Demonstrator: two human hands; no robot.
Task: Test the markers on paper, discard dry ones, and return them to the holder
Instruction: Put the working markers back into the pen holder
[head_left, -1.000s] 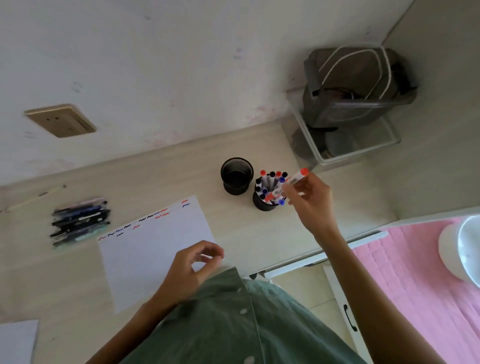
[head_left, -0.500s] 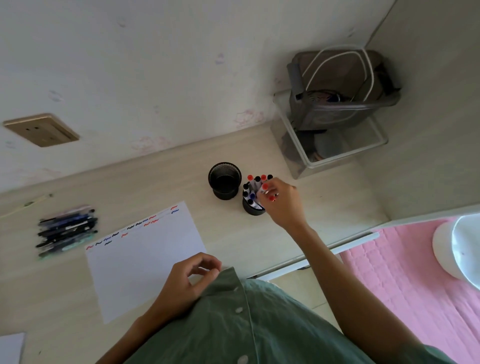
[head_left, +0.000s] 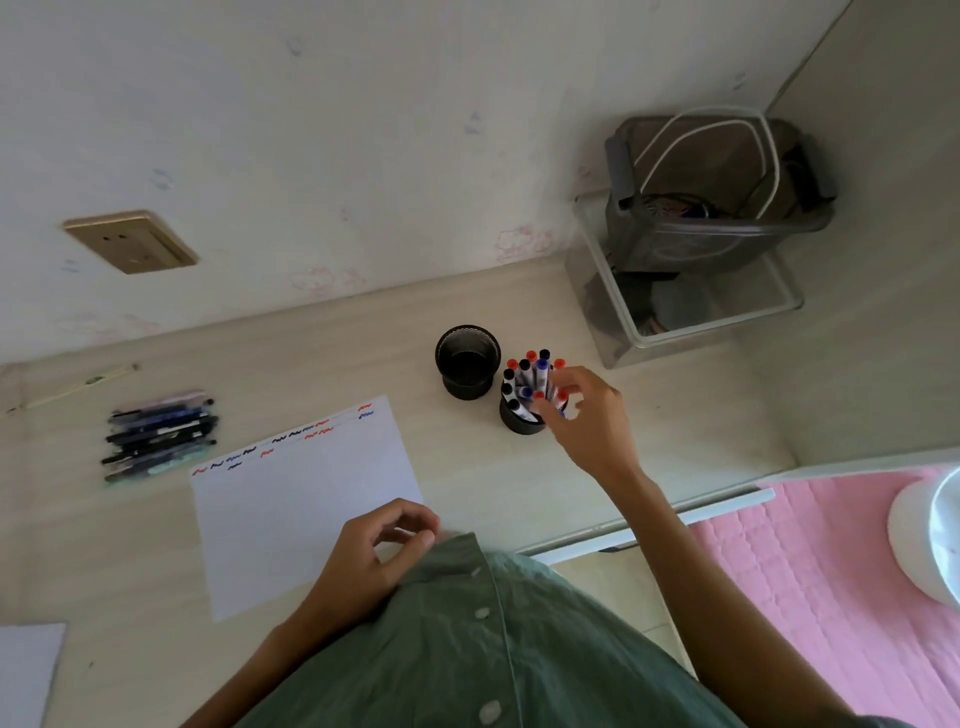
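Right hand (head_left: 592, 421) fingers on markers (head_left: 532, 374) | holder (head_left: 519, 421) full | cup (head_left: 467, 361) empty

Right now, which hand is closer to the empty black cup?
The right hand. It reaches into the marker holder right beside the empty black cup. The left hand rests down by the paper, farther away.

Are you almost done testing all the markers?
Probably close. Done: the paper carries a row of red, blue and black squiggles, and one holder is packed with capped markers. In hand: the right hand is at those markers, though whether it grips one is unclear. Left: the second holder looks empty, and a pile of pens lies beside the paper.
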